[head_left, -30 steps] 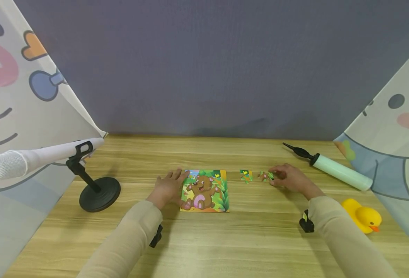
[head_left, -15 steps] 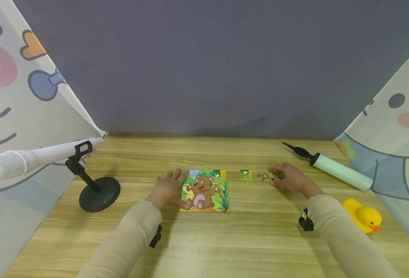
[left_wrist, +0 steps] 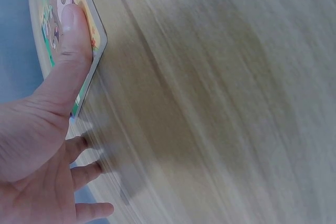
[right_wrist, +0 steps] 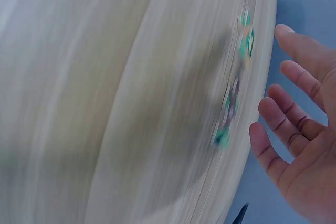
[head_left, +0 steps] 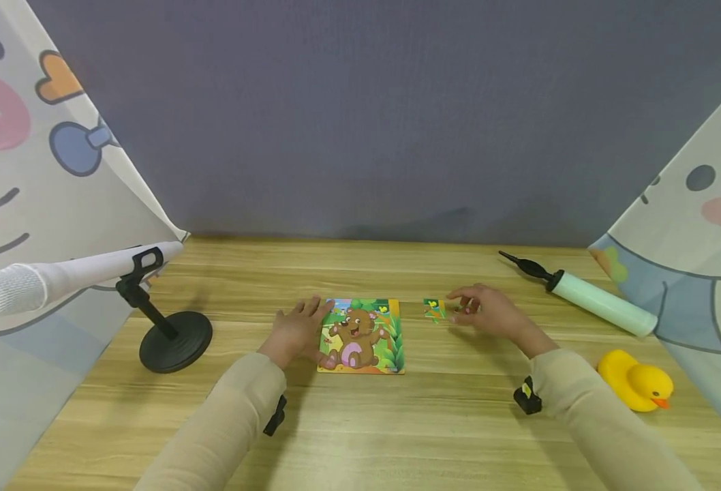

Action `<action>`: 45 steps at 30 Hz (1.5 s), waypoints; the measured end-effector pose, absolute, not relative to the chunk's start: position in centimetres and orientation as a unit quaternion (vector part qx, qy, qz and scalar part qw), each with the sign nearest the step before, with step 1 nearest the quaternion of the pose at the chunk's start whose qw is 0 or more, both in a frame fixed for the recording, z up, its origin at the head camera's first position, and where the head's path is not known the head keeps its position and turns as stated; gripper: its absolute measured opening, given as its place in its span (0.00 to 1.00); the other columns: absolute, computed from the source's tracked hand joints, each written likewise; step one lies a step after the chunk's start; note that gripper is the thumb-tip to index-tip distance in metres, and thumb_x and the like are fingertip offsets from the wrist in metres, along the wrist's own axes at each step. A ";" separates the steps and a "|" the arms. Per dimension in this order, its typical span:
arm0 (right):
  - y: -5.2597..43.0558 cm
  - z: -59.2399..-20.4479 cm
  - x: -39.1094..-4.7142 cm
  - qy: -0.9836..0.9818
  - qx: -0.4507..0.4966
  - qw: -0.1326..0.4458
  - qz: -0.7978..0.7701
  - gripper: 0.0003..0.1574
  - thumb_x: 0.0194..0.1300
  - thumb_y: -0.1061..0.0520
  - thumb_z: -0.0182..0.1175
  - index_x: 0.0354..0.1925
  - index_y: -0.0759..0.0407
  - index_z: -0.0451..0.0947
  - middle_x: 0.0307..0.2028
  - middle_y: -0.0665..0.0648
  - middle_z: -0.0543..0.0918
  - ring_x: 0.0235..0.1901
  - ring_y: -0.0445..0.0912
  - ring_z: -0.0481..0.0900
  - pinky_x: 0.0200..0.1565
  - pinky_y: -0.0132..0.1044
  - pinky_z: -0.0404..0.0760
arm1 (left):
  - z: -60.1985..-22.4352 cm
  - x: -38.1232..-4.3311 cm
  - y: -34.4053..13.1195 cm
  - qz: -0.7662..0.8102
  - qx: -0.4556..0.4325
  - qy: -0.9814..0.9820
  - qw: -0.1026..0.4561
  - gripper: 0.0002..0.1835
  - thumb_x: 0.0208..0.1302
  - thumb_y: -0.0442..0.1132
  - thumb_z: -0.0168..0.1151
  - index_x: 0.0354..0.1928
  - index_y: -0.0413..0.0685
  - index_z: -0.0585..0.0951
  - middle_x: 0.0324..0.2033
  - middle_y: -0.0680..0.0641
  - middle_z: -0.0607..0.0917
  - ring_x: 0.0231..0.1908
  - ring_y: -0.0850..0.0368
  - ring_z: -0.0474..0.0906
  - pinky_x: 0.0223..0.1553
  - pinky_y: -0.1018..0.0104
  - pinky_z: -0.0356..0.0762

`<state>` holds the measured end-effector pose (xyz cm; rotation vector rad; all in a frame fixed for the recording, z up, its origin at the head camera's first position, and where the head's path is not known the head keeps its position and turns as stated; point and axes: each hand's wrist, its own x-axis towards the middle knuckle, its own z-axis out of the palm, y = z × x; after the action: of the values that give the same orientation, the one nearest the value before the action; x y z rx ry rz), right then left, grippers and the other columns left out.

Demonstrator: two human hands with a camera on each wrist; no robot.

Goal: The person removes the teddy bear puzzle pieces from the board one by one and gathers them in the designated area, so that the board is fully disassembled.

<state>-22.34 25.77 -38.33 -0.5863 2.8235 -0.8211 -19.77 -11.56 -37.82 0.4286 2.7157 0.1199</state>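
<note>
A square bear picture puzzle (head_left: pixel 360 337) lies flat on the table. My left hand (head_left: pixel 296 334) rests at its left side, thumb (left_wrist: pixel 76 30) lying on the picture near a corner and the other fingers spread toward the far edge. To the right lies a small jigsaw piece (head_left: pixel 433 309) with a yellow and green print. My right hand (head_left: pixel 489 314) hovers just right of it, fingers loosely bent and holding nothing. Beneath that hand, a second jigsaw piece (right_wrist: pixel 230 111), brown and green, shows blurred on the table in the right wrist view; the hand hides it in the head view.
A white microphone (head_left: pixel 78 276) on a black round stand (head_left: pixel 176 342) is at the left. A pale green hand pump (head_left: pixel 602 303) lies at the back right, and a yellow rubber duck (head_left: pixel 636 382) sits beside the right forearm. A grey panel (head_left: pixel 385 123) closes the back.
My right hand has moved left, from beside the brown and green piece to over it, near the yellow and green piece. The left hand and the puzzle have stayed put.
</note>
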 end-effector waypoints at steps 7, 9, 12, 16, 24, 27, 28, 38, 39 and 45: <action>22.9 -38.6 -21.6 0.921 -0.212 0.094 -0.312 0.29 0.66 0.52 0.71 0.60 0.65 0.80 0.44 0.61 0.79 0.39 0.48 0.77 0.39 0.42 0.79 | -37.9 -19.8 -11.5 0.052 0.150 0.968 0.193 0.67 0.44 0.61 0.78 0.81 0.48 0.51 0.79 0.36 0.49 0.76 0.32 0.47 0.69 0.26 0.51; 22.2 -38.7 -21.3 0.919 -0.218 0.098 -0.314 0.29 0.65 0.52 0.71 0.60 0.65 0.80 0.45 0.60 0.80 0.39 0.48 0.77 0.39 0.41 0.79 | -37.9 -19.8 -11.5 0.053 0.148 0.968 0.193 0.67 0.44 0.62 0.78 0.81 0.49 0.51 0.79 0.36 0.49 0.76 0.33 0.47 0.69 0.27 0.51; 21.0 -38.8 -20.9 0.919 -0.226 0.099 -0.307 0.29 0.64 0.51 0.72 0.59 0.65 0.80 0.44 0.60 0.80 0.39 0.48 0.78 0.39 0.42 0.80 | -37.9 -19.8 -11.5 0.053 0.148 0.968 0.193 0.67 0.44 0.62 0.78 0.81 0.49 0.51 0.79 0.36 0.49 0.77 0.33 0.47 0.69 0.27 0.51; 19.5 -38.9 -20.3 0.922 -0.240 0.093 -0.288 0.29 0.63 0.48 0.72 0.57 0.62 0.82 0.44 0.57 0.82 0.41 0.49 0.79 0.44 0.50 0.80 | -37.9 -19.8 -11.4 0.053 0.148 0.969 0.192 0.67 0.43 0.61 0.78 0.81 0.49 0.51 0.79 0.36 0.49 0.77 0.33 0.47 0.69 0.26 0.51; 17.2 -39.8 -19.0 0.909 -0.279 0.094 -0.294 0.26 0.61 0.49 0.74 0.52 0.61 0.85 0.39 0.51 0.79 0.37 0.43 0.74 0.41 0.41 0.77 | -37.9 -19.8 -11.5 0.052 0.147 0.969 0.194 0.67 0.43 0.62 0.78 0.82 0.49 0.50 0.79 0.36 0.48 0.77 0.33 0.47 0.69 0.27 0.50; 16.4 -40.0 -18.5 0.916 -0.272 0.093 -0.278 0.26 0.59 0.46 0.75 0.51 0.60 0.86 0.37 0.50 0.78 0.32 0.41 0.70 0.35 0.35 0.74 | -37.9 -19.7 -11.5 0.050 0.147 0.969 0.193 0.67 0.43 0.62 0.78 0.81 0.49 0.51 0.79 0.36 0.49 0.77 0.33 0.47 0.69 0.27 0.50; 16.2 -40.1 -18.3 0.920 -0.268 0.091 -0.271 0.27 0.58 0.45 0.76 0.50 0.59 0.87 0.36 0.49 0.77 0.31 0.41 0.69 0.33 0.34 0.72 | -37.9 -19.7 -11.5 0.050 0.146 0.969 0.193 0.67 0.43 0.62 0.78 0.81 0.49 0.51 0.79 0.36 0.49 0.77 0.33 0.47 0.69 0.27 0.50; 14.7 -39.8 -17.4 0.947 -0.242 0.063 -0.202 0.28 0.50 0.44 0.81 0.45 0.58 0.88 0.38 0.49 0.79 0.32 0.42 0.71 0.33 0.37 0.74 | -38.0 -19.7 -11.6 0.049 0.146 0.969 0.191 0.67 0.43 0.62 0.78 0.81 0.49 0.51 0.79 0.36 0.49 0.77 0.33 0.48 0.69 0.26 0.51; 14.6 -39.7 -17.3 0.948 -0.240 0.064 -0.199 0.28 0.50 0.44 0.80 0.45 0.58 0.88 0.38 0.49 0.80 0.33 0.42 0.72 0.34 0.38 0.75 | -38.0 -19.7 -11.6 0.048 0.146 0.969 0.191 0.67 0.43 0.62 0.78 0.81 0.49 0.51 0.79 0.36 0.49 0.77 0.33 0.48 0.69 0.26 0.51; 14.5 -39.8 -17.2 0.948 -0.239 0.063 -0.201 0.27 0.50 0.46 0.81 0.44 0.58 0.85 0.36 0.48 0.78 0.35 0.42 0.74 0.40 0.41 0.79 | -38.0 -19.8 -11.5 0.044 0.146 0.969 0.193 0.67 0.44 0.62 0.77 0.82 0.49 0.50 0.80 0.37 0.48 0.77 0.34 0.48 0.69 0.27 0.51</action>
<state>-17.21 14.47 -39.81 -0.7209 2.8645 -0.6068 -19.75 -11.54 -37.98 0.4093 2.7206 0.1224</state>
